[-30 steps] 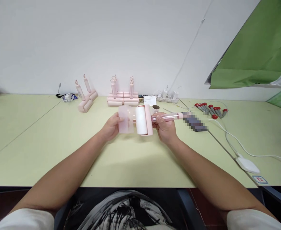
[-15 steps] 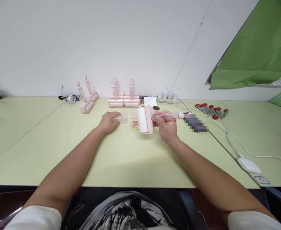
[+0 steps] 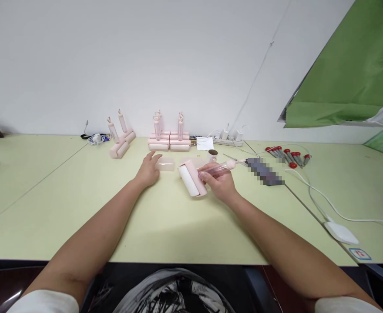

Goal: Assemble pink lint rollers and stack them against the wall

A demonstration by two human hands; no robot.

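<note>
Roller (image 3: 191,179) (tilted) well inside table edge (image 3: 178,261)

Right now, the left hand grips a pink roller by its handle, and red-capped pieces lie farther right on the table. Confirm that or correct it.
Wrong hand: the head view shows the right hand gripping the pink roller by its handle. Red-capped pieces do lie farther right.

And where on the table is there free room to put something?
Bare table lies left of the left forearm, and between both forearms, nearer you than the roller in the right hand. Crowded: the far side, with standing rollers and power strip.
</note>
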